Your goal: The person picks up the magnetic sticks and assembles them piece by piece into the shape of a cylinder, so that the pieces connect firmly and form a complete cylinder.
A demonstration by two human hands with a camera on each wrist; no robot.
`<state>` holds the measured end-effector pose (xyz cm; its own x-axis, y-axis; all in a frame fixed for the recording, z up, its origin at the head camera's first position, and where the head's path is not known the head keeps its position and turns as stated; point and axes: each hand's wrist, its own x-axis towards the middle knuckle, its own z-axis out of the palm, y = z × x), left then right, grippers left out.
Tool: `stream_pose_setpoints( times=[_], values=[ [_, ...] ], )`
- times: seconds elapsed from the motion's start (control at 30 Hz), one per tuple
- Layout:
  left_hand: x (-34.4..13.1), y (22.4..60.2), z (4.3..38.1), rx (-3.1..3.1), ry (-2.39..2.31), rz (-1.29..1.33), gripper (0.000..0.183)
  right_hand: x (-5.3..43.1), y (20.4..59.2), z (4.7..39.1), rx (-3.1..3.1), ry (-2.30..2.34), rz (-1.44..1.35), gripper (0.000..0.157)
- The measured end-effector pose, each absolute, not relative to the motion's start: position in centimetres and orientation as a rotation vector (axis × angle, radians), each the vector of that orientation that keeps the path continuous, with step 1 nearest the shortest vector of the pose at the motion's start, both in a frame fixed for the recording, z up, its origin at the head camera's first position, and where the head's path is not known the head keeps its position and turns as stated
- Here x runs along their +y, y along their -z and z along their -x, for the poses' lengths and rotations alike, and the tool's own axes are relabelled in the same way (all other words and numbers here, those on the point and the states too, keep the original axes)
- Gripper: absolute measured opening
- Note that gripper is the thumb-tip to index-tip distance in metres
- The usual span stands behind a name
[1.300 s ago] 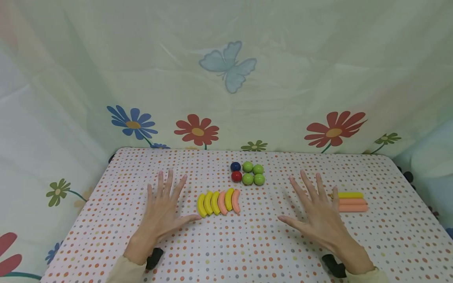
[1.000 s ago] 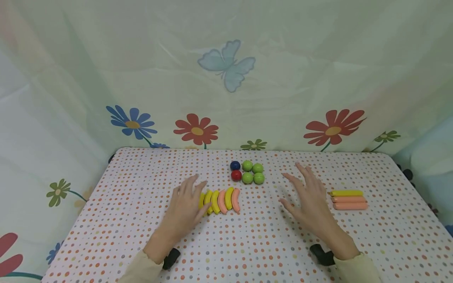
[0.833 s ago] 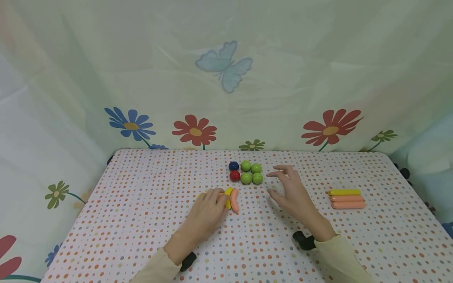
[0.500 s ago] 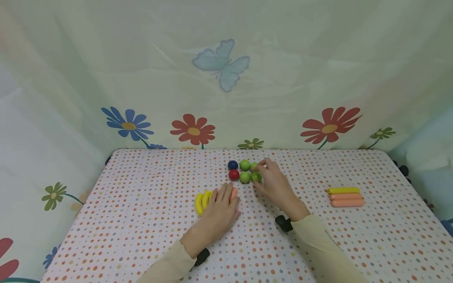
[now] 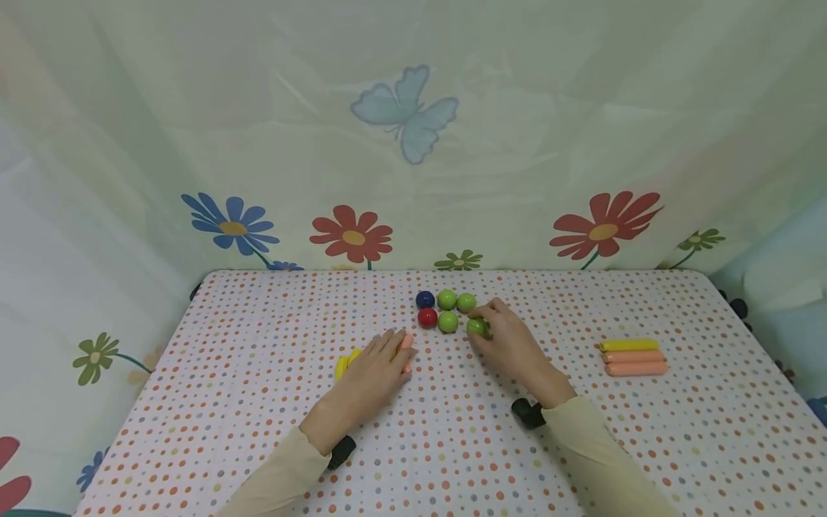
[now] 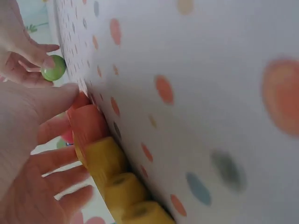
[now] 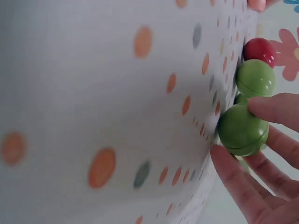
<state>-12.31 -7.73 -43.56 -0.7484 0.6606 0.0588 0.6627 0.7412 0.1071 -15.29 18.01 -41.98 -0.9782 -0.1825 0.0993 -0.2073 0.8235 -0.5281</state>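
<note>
My right hand [image 5: 513, 352] pinches a glossy green ball [image 5: 477, 327] between thumb and fingertips, close over the dotted tabletop. In the right wrist view this green ball [image 7: 243, 133] sits just apart from the others. My left hand [image 5: 371, 377] lies over a row of small curved banana-shaped pieces, fingers mostly straight. Yellow pieces [image 5: 341, 368] show at its left side and a pink piece [image 5: 407, 340] at its fingertips. In the left wrist view my thumb touches the end of the pink piece [image 6: 88, 122]; yellow pieces [image 6: 107, 158] line up beside it. The hand hides much of the row.
Beside the held ball stand three more green balls [image 5: 447, 299], a dark blue ball [image 5: 425, 300] and a red ball [image 5: 427, 318]. At the right lie a yellow stick [image 5: 629, 345] and two pink sticks [image 5: 636, 368]. A floral curtain [image 5: 517, 143] hangs behind the table.
Both hands have come inward onto the things. The right hand has taken hold of the near-right green ball and moved it slightly right. The banana-shaped row has slid left under the left hand.
</note>
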Motion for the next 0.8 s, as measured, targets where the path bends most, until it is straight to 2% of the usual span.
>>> stream_pose_setpoints(
  times=[0.23, 0.47, 0.6, 0.8],
  values=[
    [-6.5, 43.2, 12.3, -2.834, 0.303, 1.082, 0.046, 18.4, 41.7, 14.4, -2.930, -1.018, -0.358, 0.025],
    [-4.8, 43.2, 12.4, -2.840, 0.381, 0.996, 0.028, 18.8, 42.2, 13.8, -2.898, -1.121, -0.409, 0.023],
    [-4.1, 43.0, 12.2, -2.894, 0.466, 0.924, 0.028, 18.5, 42.5, 13.5, -2.870, -1.186, -0.460, 0.027],
    [-3.3, 42.8, 12.2, -2.924, 0.484, 0.763, 0.013, 17.7, 42.6, 13.3, -2.850, -1.162, -0.545, 0.030]
  ],
)
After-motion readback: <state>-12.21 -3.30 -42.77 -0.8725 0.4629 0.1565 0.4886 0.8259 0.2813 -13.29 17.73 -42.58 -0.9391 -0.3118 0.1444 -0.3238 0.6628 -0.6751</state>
